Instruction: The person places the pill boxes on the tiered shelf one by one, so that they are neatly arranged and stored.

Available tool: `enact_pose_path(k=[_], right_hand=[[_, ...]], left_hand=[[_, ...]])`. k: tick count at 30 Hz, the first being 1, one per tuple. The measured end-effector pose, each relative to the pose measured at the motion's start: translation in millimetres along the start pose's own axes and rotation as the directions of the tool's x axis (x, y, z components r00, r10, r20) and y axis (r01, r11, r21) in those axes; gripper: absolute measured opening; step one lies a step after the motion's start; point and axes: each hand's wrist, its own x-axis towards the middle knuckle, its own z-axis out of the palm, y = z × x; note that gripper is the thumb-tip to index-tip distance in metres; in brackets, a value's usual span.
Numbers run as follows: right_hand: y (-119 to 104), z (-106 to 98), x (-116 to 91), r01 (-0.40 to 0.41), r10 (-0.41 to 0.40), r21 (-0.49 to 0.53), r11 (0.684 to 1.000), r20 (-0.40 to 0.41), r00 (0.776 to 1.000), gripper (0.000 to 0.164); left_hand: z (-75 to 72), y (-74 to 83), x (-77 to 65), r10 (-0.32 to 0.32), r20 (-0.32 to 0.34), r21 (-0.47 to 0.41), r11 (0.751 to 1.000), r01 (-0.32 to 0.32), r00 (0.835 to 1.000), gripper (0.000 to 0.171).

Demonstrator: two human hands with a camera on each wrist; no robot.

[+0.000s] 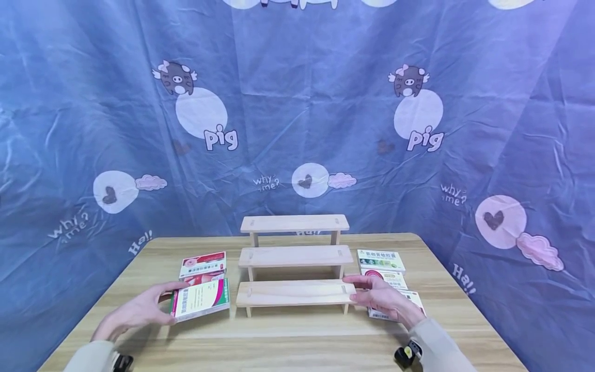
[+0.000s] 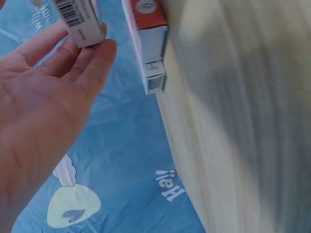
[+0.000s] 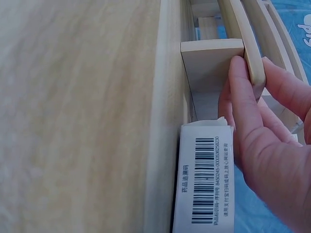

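In the head view my left hand (image 1: 141, 312) grips a white, green and purple medicine box (image 1: 202, 298) by its left end, tilted and raised off the table. The left wrist view shows the barcoded end of that medicine box (image 2: 80, 22) between the thumb side, partly cut off, and the fingers of the left hand (image 2: 53, 92). My right hand (image 1: 383, 297) pinches the right end of the lowest step of a three-tier wooden stand (image 1: 297, 293). Seen from the right wrist, thumb and fingers of the right hand (image 3: 265, 116) lie on either face of that step board (image 3: 250, 53).
Red-and-white medicine boxes (image 1: 203, 262) lie on the left of the wooden table (image 1: 279, 354). More boxes, a green-white one (image 1: 381, 260) among them, form a column on the right, one partly under my right hand. A blue pig-print curtain (image 1: 297, 119) hangs behind.
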Motion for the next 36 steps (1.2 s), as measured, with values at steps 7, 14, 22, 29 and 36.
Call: enact_pose_path(k=[7, 14, 22, 29, 36], right_hand=[[1, 2, -1, -0.006, 0.006, 0.004, 1.000, -0.009, 1.000, 0.059], [3, 1, -1, -0.006, 0.006, 0.002, 1.000, -0.001, 1.000, 0.060], [3, 0, 0, 0.002, -0.002, 0.014, 1.000, -0.003, 1.000, 0.058], [3, -3, 0, -0.006, 0.006, 0.012, 1.000, -0.003, 1.000, 0.059], [3, -3, 3, -0.002, 0.002, 0.001, 1.000, 0.008, 1.000, 0.059]], left_hand=[[-5.1, 2.7, 8.0, -0.014, -0.061, -0.077, 0.997, 0.009, 0.998, 0.084], [-11.1, 14.1, 17.4, 0.023, -0.171, 0.010, 1.000, -0.021, 0.985, 0.084], [-22.2, 27.7, 32.3, 0.105, -0.200, -0.050, 0.992, -0.117, 0.974, 0.080], [-21.1, 34.3, 47.1, 0.125, -0.274, -0.102, 0.982, -0.158, 0.954, 0.077], [-23.3, 44.9, 61.1, 0.110, -0.284, -0.210, 0.962, -0.174, 0.952, 0.077]])
